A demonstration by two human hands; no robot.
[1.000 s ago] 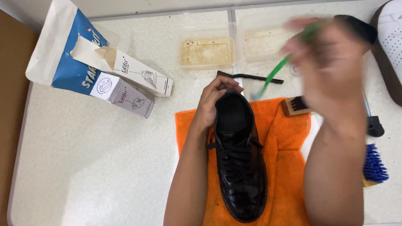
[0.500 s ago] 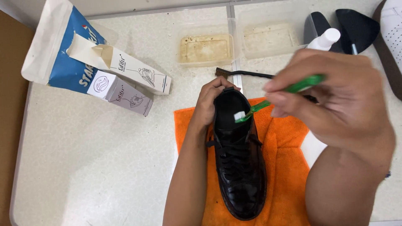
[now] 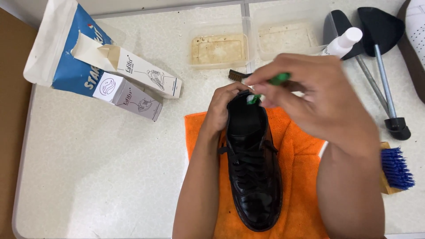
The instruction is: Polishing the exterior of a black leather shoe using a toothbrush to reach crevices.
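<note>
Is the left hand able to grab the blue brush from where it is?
Probably not as things stand: the left hand grips the black shoe, and the right arm lies between it and the blue brush.

A pale speckled tabletop with a rounded grey edge fills the view under even light; brown floor shows at its left.

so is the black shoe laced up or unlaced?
Laced. The black shoe lies on the orange cloth with black laces crossed over its tongue; the left hand holds its collar. Whether a knot is tied, cannot tell.
</note>
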